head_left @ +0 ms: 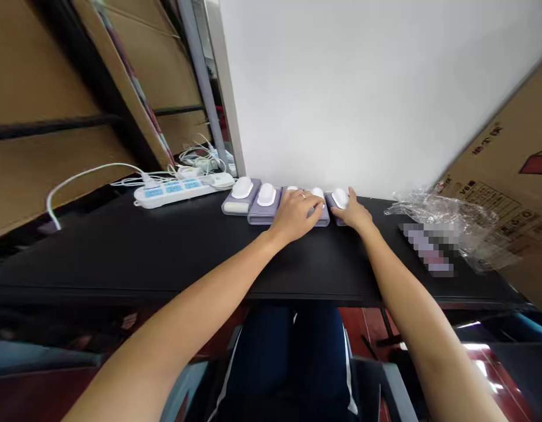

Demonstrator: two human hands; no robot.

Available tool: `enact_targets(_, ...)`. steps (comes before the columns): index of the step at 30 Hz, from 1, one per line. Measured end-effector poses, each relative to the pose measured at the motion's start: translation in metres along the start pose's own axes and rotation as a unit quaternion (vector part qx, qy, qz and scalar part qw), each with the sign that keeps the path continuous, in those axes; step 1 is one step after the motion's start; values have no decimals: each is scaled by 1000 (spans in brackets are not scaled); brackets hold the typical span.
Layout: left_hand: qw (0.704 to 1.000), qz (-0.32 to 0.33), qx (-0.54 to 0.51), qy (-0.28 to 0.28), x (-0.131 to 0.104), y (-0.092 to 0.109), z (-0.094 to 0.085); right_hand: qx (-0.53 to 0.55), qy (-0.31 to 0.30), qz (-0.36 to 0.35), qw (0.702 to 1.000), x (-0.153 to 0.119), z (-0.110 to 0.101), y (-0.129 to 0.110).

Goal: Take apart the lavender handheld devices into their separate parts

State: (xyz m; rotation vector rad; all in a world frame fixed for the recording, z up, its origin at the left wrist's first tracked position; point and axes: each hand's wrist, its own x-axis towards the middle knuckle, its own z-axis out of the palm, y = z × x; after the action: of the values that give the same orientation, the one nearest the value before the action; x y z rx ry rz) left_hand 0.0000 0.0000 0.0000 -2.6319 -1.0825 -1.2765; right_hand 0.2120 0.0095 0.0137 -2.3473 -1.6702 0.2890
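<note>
Purple boxes (pixel 263 220), five in all and each topped with a white oval piece (pixel 266 194), stand side by side on a black worktop (pixel 187 246), close against a white panel (pixel 363 99). A seated person's bare hands are set apart along the row. The left hand (pixel 295 214), wearing a ring, lies across the third and fourth boxes from the left, fingers bent; whether it grips either cannot be told. The right hand (pixel 355 214) spreads its digits around the right end of the fifth, though how firmly is unclear. At left sit a white power strip (pixel 183 190) and tangled cables (pixel 201 158); at right, clear plastic wrap (pixel 464 220) lies near a printed carton (pixel 508 193).
</note>
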Motion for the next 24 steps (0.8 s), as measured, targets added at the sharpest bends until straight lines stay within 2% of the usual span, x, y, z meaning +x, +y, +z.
enact_targets(4,998,-57,-3,-1,2,-6,1,-26,33,19,999,1,9,6)
enact_targets(9,997,-74,-11,-12,1,-6,3,-18,132,-6,991,1,13,13)
enact_targets(12,996,-90,-23,3,1,-6,2,2,231,-101,968,-2,11,13)
enact_targets(16,987,-131,-79,42,3,-15,2,37,342,-288,894,-9,16,3)
enact_targets(18,982,-119,-142,43,5,-19,0,59,365,-369,853,-13,25,-5)
enact_targets(20,970,-85,-224,29,5,-20,-3,81,367,-421,825,-18,36,-12)
enact_targets(24,942,-59,-331,24,1,-14,-8,88,341,-441,826,-26,50,-19)
